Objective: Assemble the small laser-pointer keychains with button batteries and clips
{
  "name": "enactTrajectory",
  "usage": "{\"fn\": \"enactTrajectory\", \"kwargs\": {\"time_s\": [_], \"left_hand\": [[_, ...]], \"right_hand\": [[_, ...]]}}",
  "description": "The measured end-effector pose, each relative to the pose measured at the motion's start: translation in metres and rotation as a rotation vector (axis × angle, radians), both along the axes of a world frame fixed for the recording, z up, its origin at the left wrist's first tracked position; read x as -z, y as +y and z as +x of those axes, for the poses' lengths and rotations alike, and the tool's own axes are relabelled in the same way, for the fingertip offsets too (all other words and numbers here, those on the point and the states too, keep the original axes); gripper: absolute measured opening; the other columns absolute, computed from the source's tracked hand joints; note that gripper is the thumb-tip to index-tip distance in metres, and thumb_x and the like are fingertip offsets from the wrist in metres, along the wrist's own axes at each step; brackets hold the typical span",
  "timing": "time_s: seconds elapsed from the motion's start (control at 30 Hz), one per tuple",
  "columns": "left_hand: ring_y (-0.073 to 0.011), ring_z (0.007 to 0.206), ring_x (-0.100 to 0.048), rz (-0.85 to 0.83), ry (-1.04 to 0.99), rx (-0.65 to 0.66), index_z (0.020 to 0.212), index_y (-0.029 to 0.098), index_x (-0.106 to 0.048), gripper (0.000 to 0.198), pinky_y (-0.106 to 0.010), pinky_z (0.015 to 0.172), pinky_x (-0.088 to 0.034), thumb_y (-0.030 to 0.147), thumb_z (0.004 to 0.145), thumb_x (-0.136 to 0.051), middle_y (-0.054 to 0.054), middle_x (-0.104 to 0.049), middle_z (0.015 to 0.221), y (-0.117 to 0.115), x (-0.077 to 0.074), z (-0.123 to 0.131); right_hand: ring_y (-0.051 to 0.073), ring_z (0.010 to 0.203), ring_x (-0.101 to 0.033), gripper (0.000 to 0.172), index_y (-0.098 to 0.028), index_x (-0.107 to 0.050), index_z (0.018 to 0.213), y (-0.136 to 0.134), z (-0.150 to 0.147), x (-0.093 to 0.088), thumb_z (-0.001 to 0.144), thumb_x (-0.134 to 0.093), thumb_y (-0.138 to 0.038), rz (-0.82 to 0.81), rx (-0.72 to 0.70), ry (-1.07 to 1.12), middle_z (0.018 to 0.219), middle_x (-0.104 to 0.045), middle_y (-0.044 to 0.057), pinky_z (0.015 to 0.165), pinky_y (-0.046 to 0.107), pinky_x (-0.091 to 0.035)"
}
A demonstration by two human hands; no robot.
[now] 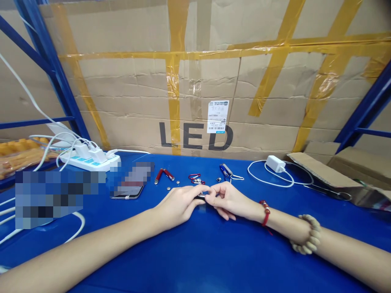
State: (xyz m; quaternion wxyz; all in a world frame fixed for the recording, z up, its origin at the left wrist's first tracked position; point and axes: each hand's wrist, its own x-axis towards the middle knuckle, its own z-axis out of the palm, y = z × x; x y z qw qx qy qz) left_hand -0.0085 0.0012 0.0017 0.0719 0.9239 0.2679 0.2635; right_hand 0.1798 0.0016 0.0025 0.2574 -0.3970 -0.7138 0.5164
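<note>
Blue table (195,252) is seen nearest. Small dark part (201,197) is pinched mid-table by left hand (180,203) and right hand (227,199), fingertips closed on it. "LED" is printed on far cardboard box (275,81); white label (218,116) print can't be read.

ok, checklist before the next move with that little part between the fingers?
1. Grip: left hand and right hand both pinch the small dark part: ok.
2. Part's orientation: mostly hidden in the pinch: cannot tell.
3. Coin cells: two lie loose on the table just behind the left hand: ok.
4. Red torch pieces: lying apart from both hands: ok.
5. Charger: off to the right, away from the hands: ok.
</note>
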Motion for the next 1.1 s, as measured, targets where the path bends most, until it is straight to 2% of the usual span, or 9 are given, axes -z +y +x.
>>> {"fn": "enactTrajectory", "kwargs": {"time_s": [0.1, 0.23, 0.3, 0.47, 0.6, 0.73, 0.87, 1.0, 1.1], "left_hand": [[-0.017, 0.096, -0.059, 0.043, -0.036, -0.001, 0.107, 0.021, -0.053, 0.024, -0.026, 0.083, -0.045, 0.016, 0.087, -0.04, -0.004, -0.063, 0.107, 0.001, 0.001, 0.002], [-0.0173, 0.091, -0.06, 0.021, -0.084, -0.079, 0.1, 0.019, -0.057, 0.022, -0.027, 0.08, -0.046, 0.016, 0.087, -0.039, -0.004, -0.065, 0.101, 0.004, 0.003, 0.004], [-0.0182, 0.09, -0.061, -0.004, -0.091, -0.124, 0.099, 0.019, -0.056, 0.022, -0.028, 0.079, -0.047, 0.018, 0.087, -0.039, -0.004, -0.065, 0.102, 0.005, 0.004, 0.005], [-0.0182, 0.089, -0.061, -0.055, -0.095, -0.173, 0.098, 0.019, -0.056, 0.022, -0.027, 0.078, -0.046, 0.021, 0.089, -0.036, -0.004, -0.064, 0.101, 0.008, 0.002, 0.003], [-0.0176, 0.089, -0.061, -0.051, -0.039, -0.174, 0.099, 0.022, -0.055, 0.023, -0.026, 0.075, -0.047, 0.022, 0.09, -0.034, -0.001, -0.064, 0.1, 0.006, 0.0, 0.003], [-0.0176, 0.087, -0.061, -0.011, 0.015, -0.158, 0.099, 0.021, -0.054, 0.023, -0.027, 0.075, -0.046, 0.021, 0.09, -0.033, -0.002, -0.064, 0.1, 0.003, -0.001, 0.004], [-0.0178, 0.086, -0.061, 0.015, 0.056, -0.107, 0.095, 0.019, -0.055, 0.022, -0.026, 0.073, -0.046, 0.021, 0.089, -0.034, -0.003, -0.065, 0.096, 0.001, -0.002, 0.005], [-0.0176, 0.087, -0.061, -0.037, 0.044, -0.076, 0.094, 0.02, -0.053, 0.018, -0.025, 0.073, -0.046, 0.019, 0.088, -0.036, -0.003, -0.065, 0.095, -0.001, -0.003, 0.005], [-0.0172, 0.082, -0.062, -0.109, 0.01, -0.089, 0.089, 0.02, -0.05, 0.011, -0.025, 0.069, -0.046, 0.02, 0.088, -0.038, -0.002, -0.064, 0.091, -0.003, -0.003, 0.005]], "right_hand": [[0.003, 0.025, -0.035, 0.038, -0.015, -0.046, 0.063, 0.002, -0.002, 0.002, 0.072, -0.057, -0.051, 0.004, 0.035, 0.038, 0.034, -0.047, -0.008, 0.025, 0.011, -0.024], [0.003, 0.025, -0.034, 0.038, -0.016, -0.047, 0.062, 0.0, -0.006, 0.004, 0.076, -0.052, -0.051, 0.09, 0.133, -0.022, 0.035, -0.044, -0.008, 0.026, 0.013, -0.022], [0.005, 0.029, -0.038, 0.037, -0.016, -0.048, 0.063, -0.002, -0.007, 0.004, 0.08, -0.047, -0.048, 0.255, 0.15, -0.097, 0.039, -0.044, -0.006, 0.03, 0.015, -0.027], [0.01, 0.055, -0.051, 0.026, -0.016, -0.052, 0.076, -0.002, -0.002, 0.0, 0.088, -0.04, -0.036, 0.941, 0.068, -0.416, 0.072, -0.056, 0.002, 0.052, 0.021, -0.038], [0.012, 0.057, -0.052, 0.032, -0.016, -0.052, 0.089, 0.005, 0.005, -0.002, 0.093, -0.026, -0.035, 1.186, 0.071, -0.645, 0.084, -0.056, 0.005, 0.049, 0.022, -0.034], [0.011, 0.057, -0.051, 0.037, -0.016, -0.054, 0.085, 0.01, 0.011, -0.009, 0.095, -0.021, -0.032, 1.393, -0.022, -0.739, 0.079, -0.056, 0.004, 0.047, 0.023, -0.028], [0.009, 0.049, -0.045, 0.035, -0.016, -0.054, 0.075, 0.006, 0.013, -0.022, 0.093, -0.027, -0.028, 1.413, -0.19, -0.808, 0.068, -0.053, 0.001, 0.044, 0.024, -0.02], [0.008, 0.045, -0.039, 0.029, -0.016, -0.054, 0.068, 0.0, 0.011, -0.027, 0.09, -0.036, -0.024, 1.326, -0.197, -0.868, 0.063, -0.051, -0.001, 0.042, 0.025, -0.013], [0.008, 0.045, -0.039, 0.028, -0.016, -0.054, 0.066, -0.002, 0.009, -0.025, 0.089, -0.038, -0.021, 1.254, -0.201, -0.849, 0.063, -0.051, 0.0, 0.044, 0.025, -0.016]]}}
